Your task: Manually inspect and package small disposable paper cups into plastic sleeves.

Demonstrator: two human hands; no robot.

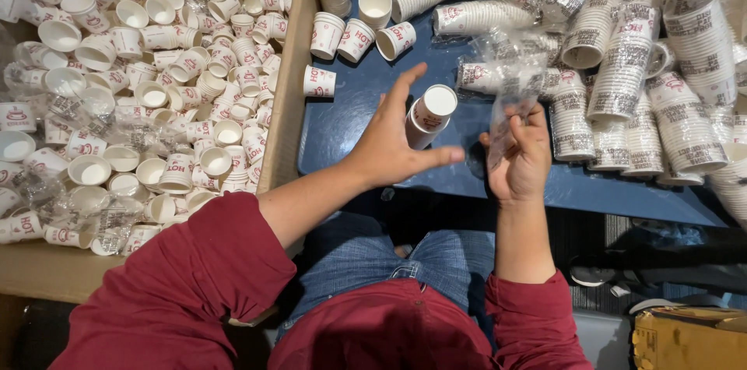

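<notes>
Holding one short stack of paper cups (429, 115) in my left hand (387, 144), fingers spread around it, above the blue table (350, 98); my right hand (520, 156) pinches one clear plastic sleeve (510, 82); five loose cups (356, 39) stand nearby.

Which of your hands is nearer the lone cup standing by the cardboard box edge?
Left. The left hand is just to the right of and below that lone cup, apart from it. The right hand, holding a clear plastic bag, lies farther right, beyond the small cup stack.
</notes>
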